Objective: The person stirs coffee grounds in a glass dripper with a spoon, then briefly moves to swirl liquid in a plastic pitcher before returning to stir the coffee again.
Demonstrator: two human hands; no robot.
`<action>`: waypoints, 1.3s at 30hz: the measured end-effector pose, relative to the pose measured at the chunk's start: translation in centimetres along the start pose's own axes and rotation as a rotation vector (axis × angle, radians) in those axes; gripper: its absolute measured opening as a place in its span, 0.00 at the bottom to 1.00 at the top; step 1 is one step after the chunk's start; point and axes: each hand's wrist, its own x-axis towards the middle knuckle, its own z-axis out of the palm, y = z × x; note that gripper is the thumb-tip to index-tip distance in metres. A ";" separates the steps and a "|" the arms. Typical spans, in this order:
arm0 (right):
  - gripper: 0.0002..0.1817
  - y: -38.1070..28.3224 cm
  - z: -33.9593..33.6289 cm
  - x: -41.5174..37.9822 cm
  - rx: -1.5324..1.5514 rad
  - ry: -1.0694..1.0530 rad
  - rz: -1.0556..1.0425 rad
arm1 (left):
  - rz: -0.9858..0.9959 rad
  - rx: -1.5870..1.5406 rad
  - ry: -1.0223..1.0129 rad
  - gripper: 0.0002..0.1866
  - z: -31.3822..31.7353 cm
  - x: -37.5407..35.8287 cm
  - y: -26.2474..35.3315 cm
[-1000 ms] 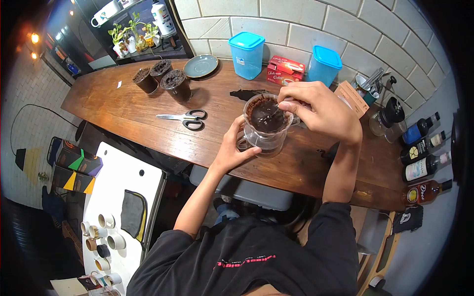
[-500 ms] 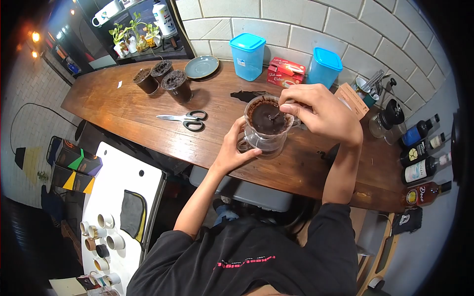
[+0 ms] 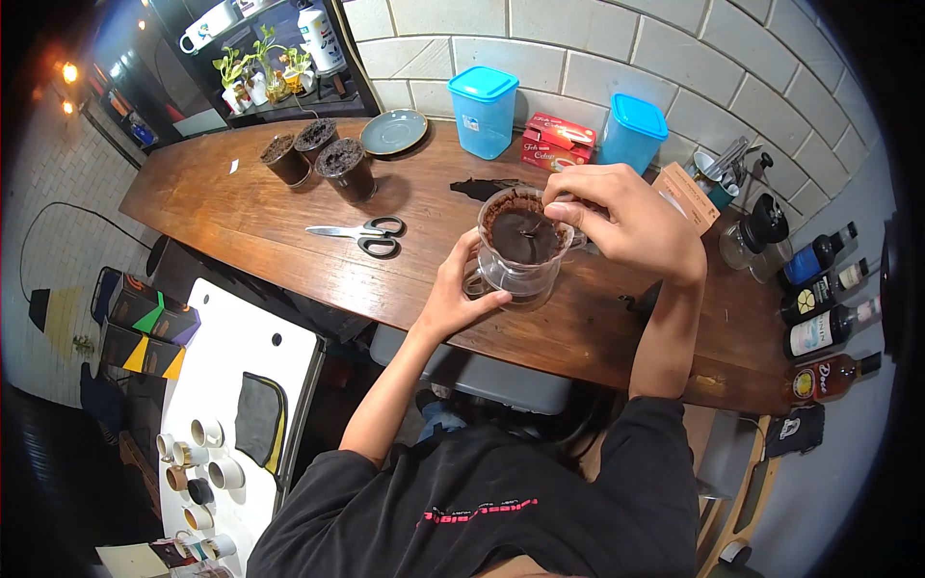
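Note:
A clear coffee dripper, filled with dark liquid and with wet coffee grounds clinging to its rim, sits on a glass server near the counter's front edge. My left hand is closed round the server's left side, near its handle, with the thumb across the front. Above the dripper's right rim, my right hand pinches a thin metal spoon. The spoon's lower end is in the dark liquid, and its top is hidden by my fingers.
Black-handled scissors lie to the left, with several cups of dark grounds and a grey-green saucer beyond. Blue-lidded containers and a red box line the wall. Several bottles stand at right.
The spoon has shifted slightly within the liquid, and the wet grounds at the dripper's back rim show a little more. Both hands have stayed almost in place.

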 end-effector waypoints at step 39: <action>0.10 -0.4 -0.3 0.0 0.054 0.003 0.056 | 0.001 -0.014 -0.006 0.47 -0.1 0.1 0.5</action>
